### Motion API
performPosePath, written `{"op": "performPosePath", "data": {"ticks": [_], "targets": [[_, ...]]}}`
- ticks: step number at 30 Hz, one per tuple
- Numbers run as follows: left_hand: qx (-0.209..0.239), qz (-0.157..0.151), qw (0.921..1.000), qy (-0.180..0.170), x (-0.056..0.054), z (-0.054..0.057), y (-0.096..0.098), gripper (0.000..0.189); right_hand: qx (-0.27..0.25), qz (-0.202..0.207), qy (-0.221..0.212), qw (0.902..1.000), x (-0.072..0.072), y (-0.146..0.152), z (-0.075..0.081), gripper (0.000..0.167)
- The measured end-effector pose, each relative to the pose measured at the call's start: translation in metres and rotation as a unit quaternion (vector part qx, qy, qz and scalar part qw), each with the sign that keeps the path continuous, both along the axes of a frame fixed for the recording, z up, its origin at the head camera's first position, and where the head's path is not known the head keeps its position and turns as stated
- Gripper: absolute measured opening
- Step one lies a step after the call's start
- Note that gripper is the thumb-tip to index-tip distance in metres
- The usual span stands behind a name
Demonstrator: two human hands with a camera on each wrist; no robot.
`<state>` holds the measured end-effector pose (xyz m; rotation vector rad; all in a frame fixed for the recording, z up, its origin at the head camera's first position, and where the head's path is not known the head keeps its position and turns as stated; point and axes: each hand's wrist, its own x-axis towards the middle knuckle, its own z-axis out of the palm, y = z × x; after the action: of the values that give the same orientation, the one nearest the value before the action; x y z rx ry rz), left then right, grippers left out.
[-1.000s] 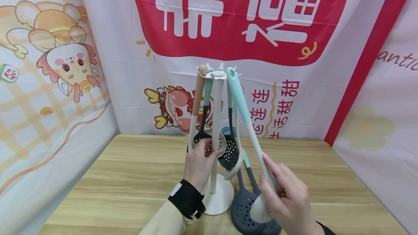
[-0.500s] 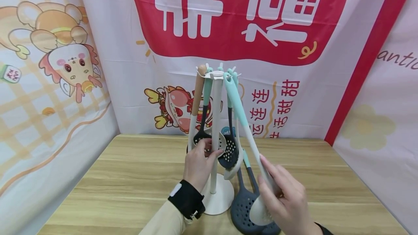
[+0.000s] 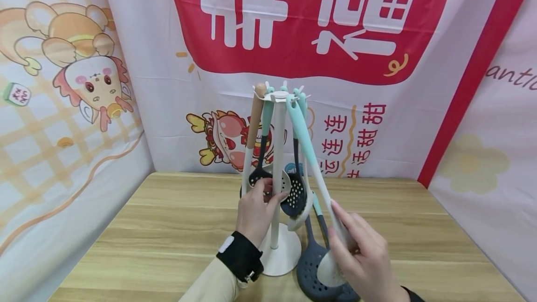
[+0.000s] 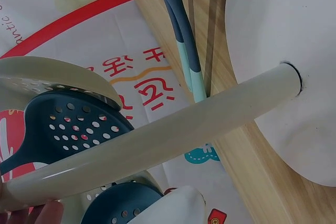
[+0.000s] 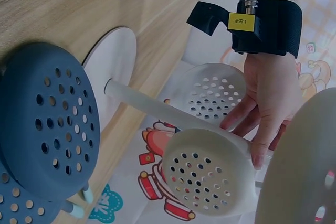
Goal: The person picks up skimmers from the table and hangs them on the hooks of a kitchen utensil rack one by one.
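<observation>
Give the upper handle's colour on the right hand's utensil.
The upper handle is mint green, clearest in the head view.

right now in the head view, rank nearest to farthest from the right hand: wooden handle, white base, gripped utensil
1. Gripped utensil: in the right hand
2. White base: left of the hand, low down
3. Wooden handle: farther left, high on the stand

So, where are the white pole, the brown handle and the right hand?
White pole (image 3: 279,139), head view: its upper half.
Brown handle (image 3: 254,119), head view: its middle.
Right hand (image 3: 367,256), head view: its middle.
</observation>
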<state>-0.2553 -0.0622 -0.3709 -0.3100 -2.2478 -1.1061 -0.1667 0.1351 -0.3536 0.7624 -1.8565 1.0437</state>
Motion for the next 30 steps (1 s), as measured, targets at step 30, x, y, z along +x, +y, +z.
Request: {"op": "performPosePath", "data": {"ticks": [30], "targets": [[-0.013, -0.007, 0.9995, -0.028, 0.003, 0.001, 0.0, 0.037, 0.117, -0.042, -0.041, 0.9914, -0.021, -0.011, -0.024, 0.063]]}}
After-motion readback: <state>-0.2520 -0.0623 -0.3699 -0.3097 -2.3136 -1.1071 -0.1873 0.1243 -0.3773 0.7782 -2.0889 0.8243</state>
